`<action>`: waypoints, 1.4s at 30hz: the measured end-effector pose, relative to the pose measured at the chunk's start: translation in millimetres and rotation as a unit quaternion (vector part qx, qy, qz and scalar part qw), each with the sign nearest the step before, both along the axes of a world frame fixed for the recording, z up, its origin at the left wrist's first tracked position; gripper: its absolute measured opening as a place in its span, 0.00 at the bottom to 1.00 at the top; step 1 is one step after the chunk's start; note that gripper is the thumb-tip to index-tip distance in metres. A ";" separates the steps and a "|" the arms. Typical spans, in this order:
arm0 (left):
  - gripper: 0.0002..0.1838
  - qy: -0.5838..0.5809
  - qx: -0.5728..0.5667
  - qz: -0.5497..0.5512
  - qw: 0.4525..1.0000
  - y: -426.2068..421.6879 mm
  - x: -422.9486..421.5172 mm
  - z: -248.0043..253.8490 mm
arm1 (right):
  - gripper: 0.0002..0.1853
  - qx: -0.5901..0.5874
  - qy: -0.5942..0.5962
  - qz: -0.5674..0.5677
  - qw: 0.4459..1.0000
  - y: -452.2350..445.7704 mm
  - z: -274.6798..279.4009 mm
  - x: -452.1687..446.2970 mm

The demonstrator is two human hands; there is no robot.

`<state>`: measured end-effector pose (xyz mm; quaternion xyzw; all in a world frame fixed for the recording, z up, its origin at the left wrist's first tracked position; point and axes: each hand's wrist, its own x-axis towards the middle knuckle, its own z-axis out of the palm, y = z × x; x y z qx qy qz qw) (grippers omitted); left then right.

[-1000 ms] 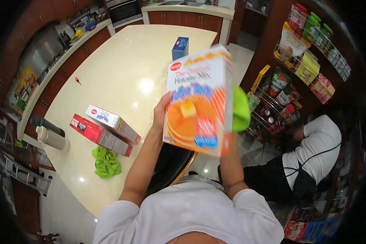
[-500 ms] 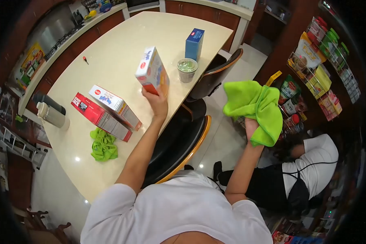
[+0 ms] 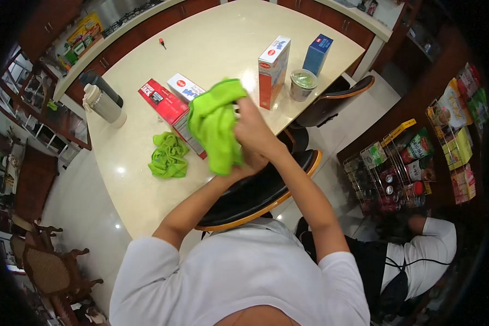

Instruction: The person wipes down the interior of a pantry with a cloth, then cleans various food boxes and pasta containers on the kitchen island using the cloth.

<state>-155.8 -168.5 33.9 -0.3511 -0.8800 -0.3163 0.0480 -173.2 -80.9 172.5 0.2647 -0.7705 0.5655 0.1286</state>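
My right hand is closed on a bright green cloth, held up over the near side of the table. My left hand is just below it, close to the cloth; its fingers are hidden, so I cannot tell whether it grips the cloth too. Behind the cloth stand a red box and a white-topped box, both partly covered from view. A second green cloth lies crumpled beside the red box. Farther right, an orange-and-white box stands upright near a lidded clear cup and a blue box.
A pale bottle and a dark bottle stand at the table's left edge. A small red-tipped tool lies farther back. Black chairs line the near edge. At right, another person is low beside racks of packaged food.
My left hand has let go of the orange-and-white box, which now stands by the cup. My right hand has brought the green cloth leftward over the table, and both hands are now together.
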 end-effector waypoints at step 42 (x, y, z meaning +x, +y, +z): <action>0.35 -0.122 0.332 -0.118 0.928 -24.4 68.7 52.9 | 0.41 0.043 0.058 -0.108 0.991 22.2 76.2 105.4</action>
